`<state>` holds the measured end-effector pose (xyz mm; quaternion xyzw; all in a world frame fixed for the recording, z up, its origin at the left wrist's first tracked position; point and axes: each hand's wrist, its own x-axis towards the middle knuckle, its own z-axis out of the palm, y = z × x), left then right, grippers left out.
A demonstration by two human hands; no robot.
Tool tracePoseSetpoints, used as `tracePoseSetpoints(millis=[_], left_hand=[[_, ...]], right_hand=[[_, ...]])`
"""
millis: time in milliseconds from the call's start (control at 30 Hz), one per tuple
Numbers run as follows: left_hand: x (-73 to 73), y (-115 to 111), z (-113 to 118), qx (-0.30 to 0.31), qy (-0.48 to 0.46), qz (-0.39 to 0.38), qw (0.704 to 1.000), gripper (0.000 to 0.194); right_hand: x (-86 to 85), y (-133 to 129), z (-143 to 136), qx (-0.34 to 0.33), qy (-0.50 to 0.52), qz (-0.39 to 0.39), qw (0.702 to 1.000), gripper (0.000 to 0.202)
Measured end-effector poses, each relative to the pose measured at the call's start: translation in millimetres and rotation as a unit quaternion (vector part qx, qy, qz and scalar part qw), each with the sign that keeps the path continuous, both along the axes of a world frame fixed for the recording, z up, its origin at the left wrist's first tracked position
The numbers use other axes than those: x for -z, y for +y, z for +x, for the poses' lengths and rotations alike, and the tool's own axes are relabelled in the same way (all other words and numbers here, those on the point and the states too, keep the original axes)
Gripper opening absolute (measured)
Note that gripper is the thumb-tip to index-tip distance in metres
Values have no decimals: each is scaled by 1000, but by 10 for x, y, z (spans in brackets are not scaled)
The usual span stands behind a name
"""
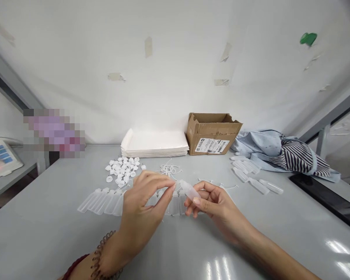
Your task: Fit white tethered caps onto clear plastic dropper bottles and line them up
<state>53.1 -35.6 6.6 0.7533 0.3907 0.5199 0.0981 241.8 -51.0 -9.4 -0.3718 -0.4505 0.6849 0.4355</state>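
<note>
A white wall (pixel 181 89) with scraps of tape (pixel 148 47) backs a smooth grey table (pixel 52 233). The brown cardboard box (pixel 194 132) has a white label (pixel 212 145), its print too small to read. Above the table, the right hand (pixel 217 202) holds a cloudy plastic bottle (pixel 189 190) between thumb and fingers. The left hand's (pixel 137 202) thumb and forefinger nearly meet beside its narrow tip; whether they pinch anything, I cannot tell. Both hands partly hide similar bottles (pixel 105 201) in a row, near heaped white caps (pixel 125 167).
</note>
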Motion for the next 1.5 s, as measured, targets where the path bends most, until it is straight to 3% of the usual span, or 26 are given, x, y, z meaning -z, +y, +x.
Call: tracePoseSetpoints(millis=[367, 567, 633, 767, 867, 933, 967, 1067, 1100, 1233, 1367, 1500], left_hand=[[9, -65, 86, 51, 3, 61, 997, 18], [-27, -81, 68, 84, 30, 44, 995, 20], [-48, -77, 36, 100, 57, 28, 993, 20], [-73, -66, -31, 129, 114, 12, 985, 20], [-85, -68, -60, 136, 147, 12, 980, 20], [-103, -74, -72, 144, 155, 13, 977, 22], [-116, -77, -78, 149, 153, 16, 977, 23], [-154, -84, -103, 171, 144, 15, 975, 28], [-158, -85, -112, 175, 140, 7, 974, 31], [-91, -91, -112, 149, 134, -37, 979, 42], [22, -110, -39, 148, 161, -75, 973, 57], [15, -123, 7, 157, 178, -80, 968, 53]], right_hand=[[27, -22, -11, -15, -5, 31, 999, 22], [13, -101, -38, 23, -103, 94, 990, 19], [47, -126, -25, 47, -185, 188, 963, 26], [151, -135, 5, 49, -317, 399, 859, 53], [186, -139, 1, 53, -326, 439, 836, 54], [168, -144, -10, 62, -308, 416, 854, 49], [150, -142, -15, 61, -285, 379, 878, 44], [86, -108, -17, 5, -124, 190, 974, 27], [69, -88, -13, -26, -50, 127, 990, 23], [40, -24, -5, -92, 137, 3, 986, 17], [40, -38, -45, -101, 191, -38, 976, 19], [51, -70, -98, -128, 210, -44, 968, 21]])
